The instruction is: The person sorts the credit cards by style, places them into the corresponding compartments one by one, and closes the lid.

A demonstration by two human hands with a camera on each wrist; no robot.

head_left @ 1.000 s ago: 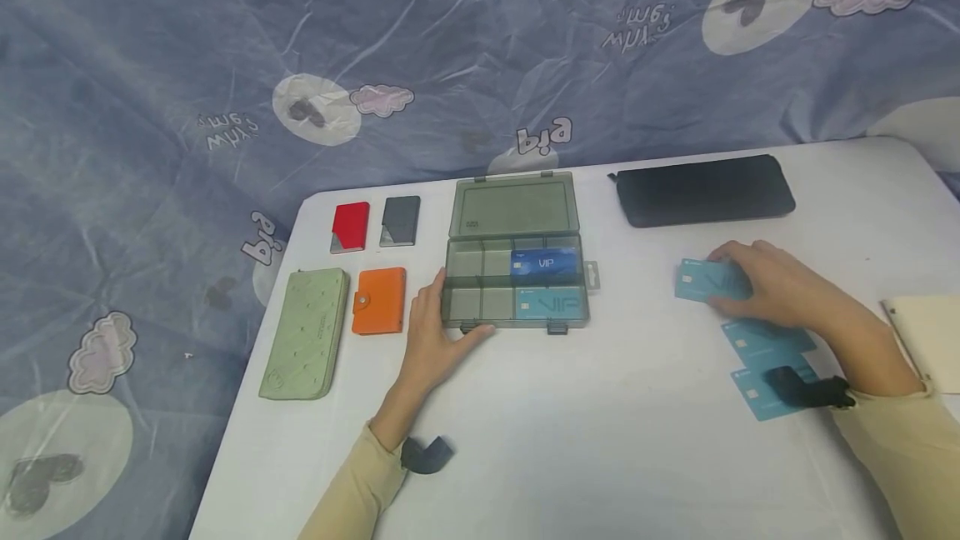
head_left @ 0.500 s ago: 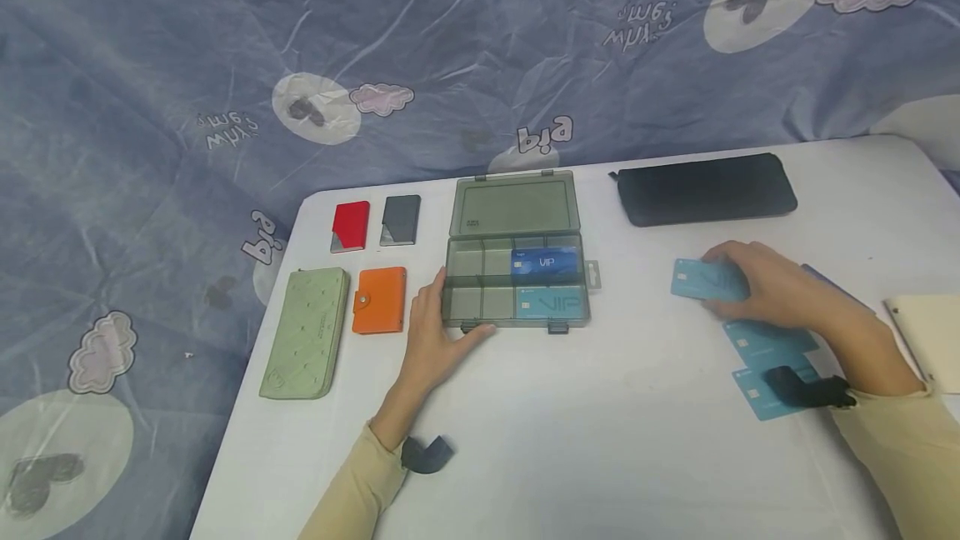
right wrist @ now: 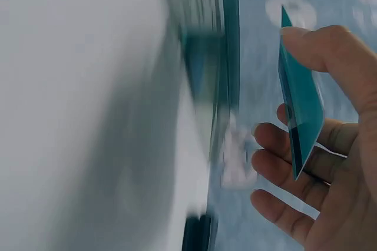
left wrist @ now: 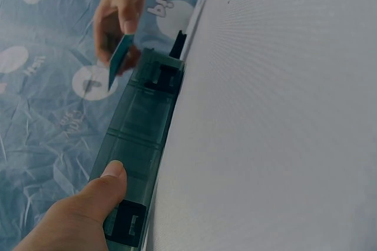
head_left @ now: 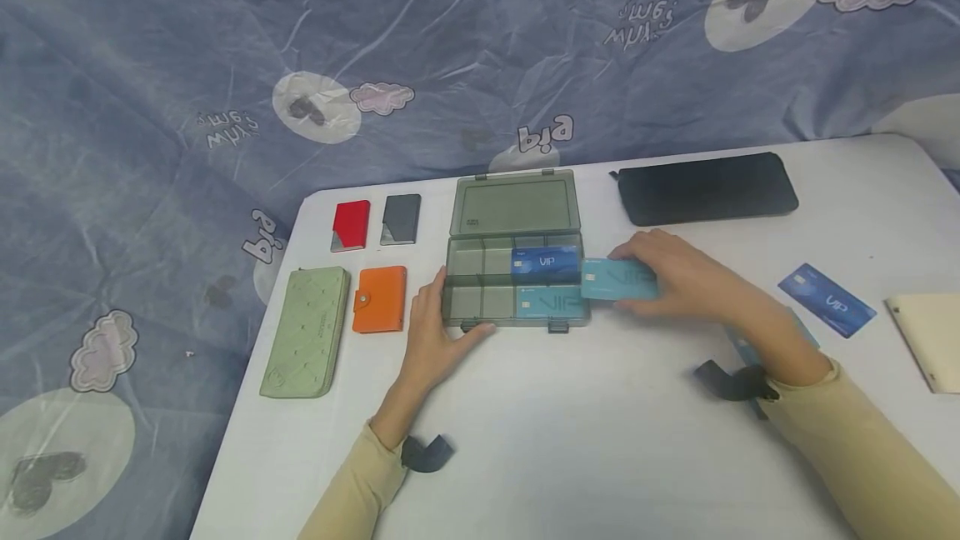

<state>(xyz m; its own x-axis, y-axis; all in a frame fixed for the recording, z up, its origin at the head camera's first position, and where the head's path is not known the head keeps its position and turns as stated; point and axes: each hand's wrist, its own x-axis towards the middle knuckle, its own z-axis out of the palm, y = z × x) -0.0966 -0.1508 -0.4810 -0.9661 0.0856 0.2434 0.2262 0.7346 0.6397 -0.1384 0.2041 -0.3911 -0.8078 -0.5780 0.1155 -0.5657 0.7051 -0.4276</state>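
Note:
My right hand [head_left: 678,273] pinches a light blue VIP card [head_left: 611,279] between thumb and fingers, just past the right edge of a grey-green compartment box [head_left: 480,322]. In the right wrist view the card [right wrist: 303,98] is edge-on under the thumb. My left hand [head_left: 431,340] holds the box's near left corner, thumb [left wrist: 109,189] against the front wall and fingers along the left side. The box's lid [head_left: 516,205] is folded back. Inside, a dark blue VIP card [head_left: 544,262] lies in the back row and a light blue card [head_left: 536,303] in the front row.
Under the right forearm a light blue card [head_left: 804,329] is partly hidden; a dark blue card [head_left: 827,300] lies beyond it. A black pouch [head_left: 708,190] and cream notebook [head_left: 930,340] are rightward. Leftward are red [head_left: 351,223], grey [head_left: 401,219] and orange [head_left: 381,300] card holders and a green wallet [head_left: 306,333].
My right hand has carried the light blue card left from the loose cards to the box's right edge, uncovering the dark blue card on the table. My left hand stays at the box.

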